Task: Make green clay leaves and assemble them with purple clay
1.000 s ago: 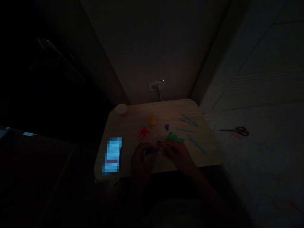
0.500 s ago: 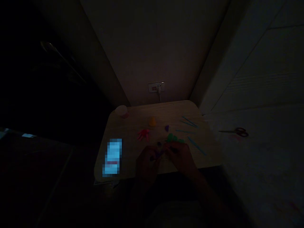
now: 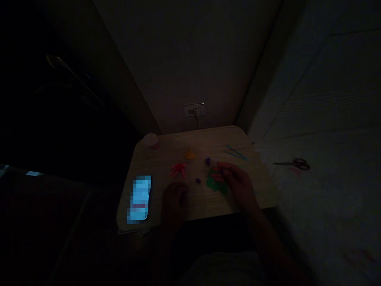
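Note:
The light is very dim. My left hand [image 3: 174,200] rests near the table's front edge, fingers loosely curled and apart from the thumb, with nothing visible in it. My right hand [image 3: 239,184] is over a green lumpy piece [image 3: 216,184] and partly covers it. Its fingers are bent around a small dark purplish bit that I cannot make out. Two small purple lumps lie nearby, a farther one [image 3: 208,161] and a nearer one [image 3: 198,181] between the hands. A red piece with several finger-like legs [image 3: 178,169] and an orange piece [image 3: 189,154] sit beyond my left hand.
Thin blue sticks [image 3: 236,153] lie at the table's back right. A pale cup [image 3: 151,140] stands at the back left, a lit phone [image 3: 139,198] at the front left. Scissors [image 3: 293,163] lie on the pale surface to the right. A plugged wall socket [image 3: 194,110] is behind.
My hands, close together around a purple piece before, have moved apart. The right one now covers the green piece and the nearer blue sticks.

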Demonstrator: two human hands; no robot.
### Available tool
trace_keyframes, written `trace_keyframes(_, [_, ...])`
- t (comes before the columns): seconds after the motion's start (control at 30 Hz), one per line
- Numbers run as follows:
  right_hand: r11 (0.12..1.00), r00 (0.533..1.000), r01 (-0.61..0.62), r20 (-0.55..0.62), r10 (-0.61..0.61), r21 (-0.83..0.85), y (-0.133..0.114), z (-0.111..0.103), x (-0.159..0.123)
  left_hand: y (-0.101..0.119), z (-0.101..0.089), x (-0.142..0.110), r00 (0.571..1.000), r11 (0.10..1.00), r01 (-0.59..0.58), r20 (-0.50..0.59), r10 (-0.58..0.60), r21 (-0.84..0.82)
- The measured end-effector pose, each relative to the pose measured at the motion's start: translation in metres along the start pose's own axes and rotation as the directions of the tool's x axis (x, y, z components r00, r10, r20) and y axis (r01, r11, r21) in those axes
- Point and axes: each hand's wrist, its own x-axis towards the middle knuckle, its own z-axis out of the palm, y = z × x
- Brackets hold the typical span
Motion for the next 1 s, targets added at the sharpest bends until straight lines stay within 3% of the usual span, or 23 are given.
trace_keyframes(0.5, [0.998, 0.998, -0.061, 0.013, 0.06, 0.018, 0.006, 0.011, -0.002, 0.008, -0.008, 0.005, 0.999, 0.996, -0.044, 0.008, 0.043, 0.081])
trace_keyframes(0.63, [0.998, 0.998, -0.037, 0.043, 0.04, -0.053, 0.006, 0.014, -0.006, 0.019, -0.01, 0.008, 0.996, 0.999, -0.04, -0.074, 0.042, 0.031])
trace_keyframes(0.73, [0.997, 0.998, -0.05, 0.044, 0.053, -0.057, 0.008, 0.015, -0.009, 0.034, -0.014, 0.011, 0.989, 0.994, 0.0, -0.146, -0.017, -0.114])
trace_keyframes(0.83, [0.994, 0.995, -0.088, 0.042, 0.085, 0.06, 0.013, 0.018, -0.01, 0.053, -0.02, 0.013, 0.987, 0.941, 0.07, -0.113, -0.113, -0.331])
trace_keyframes(0.9, [0.971, 0.994, -0.107, 0.022, 0.105, 0.215, 0.016, 0.02, -0.009, 0.067, -0.019, 0.013, 0.984, 0.918, 0.094, -0.104, -0.144, -0.386])
trace_keyframes(1.0, [0.886, 0.985, -0.154, -0.002, 0.172, 0.437, 0.018, 0.023, -0.01, 0.089, -0.01, 0.01, 0.991, 0.928, -0.135, -0.062, 0.121, -0.348])
